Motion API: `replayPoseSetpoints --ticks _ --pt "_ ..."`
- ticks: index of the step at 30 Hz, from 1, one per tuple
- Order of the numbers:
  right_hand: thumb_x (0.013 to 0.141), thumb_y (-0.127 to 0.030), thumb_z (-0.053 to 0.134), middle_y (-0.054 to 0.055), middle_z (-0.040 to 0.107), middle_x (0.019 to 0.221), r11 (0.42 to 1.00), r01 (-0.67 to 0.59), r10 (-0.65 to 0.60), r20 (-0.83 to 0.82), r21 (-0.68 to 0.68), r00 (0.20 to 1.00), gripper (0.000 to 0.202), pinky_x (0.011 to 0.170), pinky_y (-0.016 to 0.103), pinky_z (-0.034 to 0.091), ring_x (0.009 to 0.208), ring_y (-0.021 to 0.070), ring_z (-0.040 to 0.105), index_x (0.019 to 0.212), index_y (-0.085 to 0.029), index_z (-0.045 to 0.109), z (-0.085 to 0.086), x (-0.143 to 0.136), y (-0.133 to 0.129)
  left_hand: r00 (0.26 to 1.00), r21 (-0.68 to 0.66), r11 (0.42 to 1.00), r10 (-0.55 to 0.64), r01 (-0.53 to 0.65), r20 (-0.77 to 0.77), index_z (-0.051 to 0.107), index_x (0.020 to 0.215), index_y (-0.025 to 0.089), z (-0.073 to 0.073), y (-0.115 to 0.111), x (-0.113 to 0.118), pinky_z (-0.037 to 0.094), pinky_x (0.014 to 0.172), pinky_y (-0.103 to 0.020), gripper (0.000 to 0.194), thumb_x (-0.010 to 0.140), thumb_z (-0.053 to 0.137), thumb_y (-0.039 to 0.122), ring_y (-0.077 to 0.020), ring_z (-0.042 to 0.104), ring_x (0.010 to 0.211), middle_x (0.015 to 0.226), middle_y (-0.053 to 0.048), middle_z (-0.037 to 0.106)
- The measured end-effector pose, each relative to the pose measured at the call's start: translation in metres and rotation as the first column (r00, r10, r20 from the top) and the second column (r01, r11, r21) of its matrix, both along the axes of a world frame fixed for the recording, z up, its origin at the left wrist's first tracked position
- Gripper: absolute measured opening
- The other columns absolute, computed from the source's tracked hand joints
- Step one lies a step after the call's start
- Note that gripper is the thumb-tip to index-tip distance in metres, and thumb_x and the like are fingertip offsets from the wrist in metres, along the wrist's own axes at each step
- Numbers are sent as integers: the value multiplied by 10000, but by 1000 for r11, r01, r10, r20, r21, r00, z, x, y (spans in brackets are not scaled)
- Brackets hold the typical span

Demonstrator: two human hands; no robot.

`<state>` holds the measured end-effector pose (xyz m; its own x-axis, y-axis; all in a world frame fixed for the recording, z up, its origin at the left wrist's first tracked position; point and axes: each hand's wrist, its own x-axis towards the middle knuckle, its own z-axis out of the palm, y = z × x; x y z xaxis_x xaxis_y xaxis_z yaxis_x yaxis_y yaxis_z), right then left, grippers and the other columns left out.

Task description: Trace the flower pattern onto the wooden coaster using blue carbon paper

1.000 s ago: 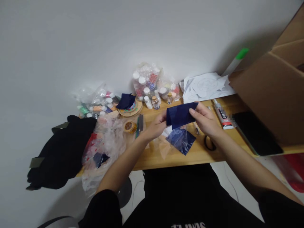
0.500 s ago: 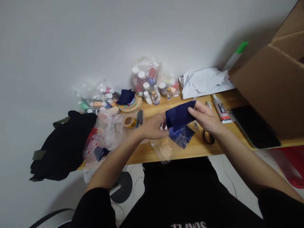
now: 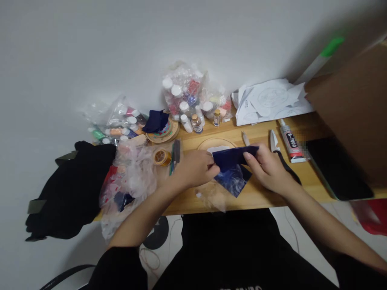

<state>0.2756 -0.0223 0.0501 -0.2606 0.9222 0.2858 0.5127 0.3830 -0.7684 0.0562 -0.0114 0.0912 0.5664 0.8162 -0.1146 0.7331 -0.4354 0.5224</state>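
A dark blue piece of cloth [image 3: 230,158] is stretched between my hands over the table. My left hand [image 3: 198,168] pinches its left end, and my right hand [image 3: 264,167] grips the right end with the thumb on top. Beneath it lies another dark blue piece [image 3: 237,184], partly under clear plastic film [image 3: 213,195]. Behind the cloth, a round wooden board [image 3: 216,141] with something white on it is partly hidden. Scissors [image 3: 274,143] lie right of my right hand, their dark handle partly behind my wrist. A pen-like tool [image 3: 245,137] rests just beyond the cloth.
Bags of small bottles [image 3: 181,90] stand along the wall. A spool of golden thread [image 3: 161,157] is to the left, near a black fabric bag [image 3: 69,189]. At right are a glue tube [image 3: 292,143], a phone [image 3: 338,169], papers [image 3: 269,100] and a cardboard box [image 3: 350,108].
The cloth has tilted to a flatter, narrower shape in my hands and come slightly lower. The view has shifted, showing the round board and scissors more fully.
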Motion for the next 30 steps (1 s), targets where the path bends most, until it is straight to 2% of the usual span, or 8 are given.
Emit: replayPoseSetpoints --ticks 2,6,11,13,16,20,23,30 --pt "923 -374 498 -19 551 611 1000 18 -18 13 8 1000 150 490 291 380 509 172 538 862 -250 438 0 1 -4 998 -6 999 46 -47 -52 518 497 157 0 -1 3 221 523 -267 268 744 467 247 -104 345 492 503 3 458" --pt "909 -358 525 -32 509 561 995 85 -88 60 51 994 152 466 298 354 456 164 496 834 -259 437 1 2 -9 984 -20 989 141 -144 -111 574 525 155 7 -1 8 239 527 -253 241 729 503 261 -104 403 515 539 -4 533" --pt "926 -347 500 -10 557 594 988 13 -36 147 155 988 106 478 298 357 479 177 536 876 -259 467 8 3 -11 976 31 982 188 -185 -111 591 557 158 14 2 8 243 529 -255 215 718 485 252 -109 423 531 566 -6 556" --pt "929 -348 493 -3 565 601 988 0 -25 164 153 986 104 478 299 359 484 183 545 884 -259 462 9 4 -11 981 12 985 172 -172 -92 603 578 155 15 3 7 280 545 -253 220 731 465 233 -117 467 562 600 -12 581" --pt "927 -394 489 16 563 619 996 41 -55 176 81 983 150 507 319 385 518 210 560 877 -259 447 5 6 -10 990 -20 990 136 -137 -47 619 589 155 14 3 4 335 568 -255 231 744 453 202 -122 502 582 608 -9 586" --pt "932 -455 472 25 543 628 991 132 -132 136 12 982 208 538 345 392 548 228 546 876 -261 422 -4 8 -7 998 20 999 25 -27 61 654 616 163 11 2 0 432 683 -275 216 733 474 170 -152 570 714 693 -27 634" --pt "934 -463 466 10 508 594 983 184 -184 139 14 973 225 508 338 359 510 215 507 850 -269 391 -7 9 -5 995 50 998 -40 35 90 640 591 164 8 2 -2 430 678 -281 222 744 481 179 -145 558 699 706 -26 637" --pt "936 -494 448 28 535 592 993 107 -113 220 40 969 252 485 329 375 497 209 525 852 -257 433 -5 13 -5 998 89 995 -45 41 36 615 579 159 6 3 -3 406 660 -281 233 748 456 173 -146 547 685 677 -33 631"
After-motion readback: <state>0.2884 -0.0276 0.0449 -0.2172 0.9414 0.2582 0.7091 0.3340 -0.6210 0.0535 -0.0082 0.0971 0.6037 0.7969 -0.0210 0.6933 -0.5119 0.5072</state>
